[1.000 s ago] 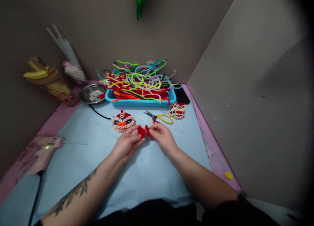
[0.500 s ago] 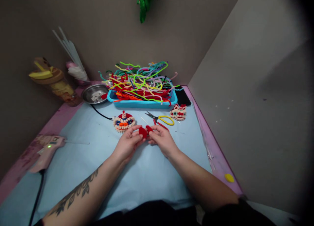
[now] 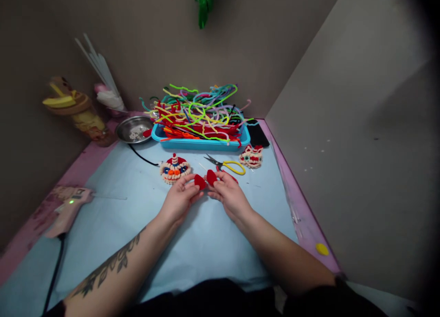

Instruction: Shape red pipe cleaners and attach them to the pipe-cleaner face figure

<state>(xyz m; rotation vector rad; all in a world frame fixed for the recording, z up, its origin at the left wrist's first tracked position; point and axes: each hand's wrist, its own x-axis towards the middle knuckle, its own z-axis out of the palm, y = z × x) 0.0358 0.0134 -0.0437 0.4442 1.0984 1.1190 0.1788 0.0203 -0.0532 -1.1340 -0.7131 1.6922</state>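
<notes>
Between its thumb and fingers my left hand (image 3: 182, 193) pinches a small red fuzzy piece (image 3: 200, 182). My right hand (image 3: 228, 191) grips a second red fuzzy piece (image 3: 211, 177) the same way. The two pieces are held side by side with a narrow gap. Just beyond my left hand lies a lion-head figure (image 3: 175, 169) of cream, red, blue and orange pipe cleaner. Yellow-handled scissors (image 3: 227, 164) rest beyond my right hand, beside a red-handled tool (image 3: 229, 174) that is partly hidden. A smaller cream and red lion head (image 3: 251, 157) sits to the right.
A blue tray (image 3: 202, 145) heaped with pipe cleaners (image 3: 206, 113) stands at the back, beside a metal bowl (image 3: 134, 130) and a black phone (image 3: 258, 136). At left lie a pink glue gun (image 3: 70, 211) and its cord. A lidded cup (image 3: 82, 113) stands behind. Walls rise behind and right.
The red piece in my right hand has turned and now shows its broad face. Both hands stay close together; the view has shifted slightly.
</notes>
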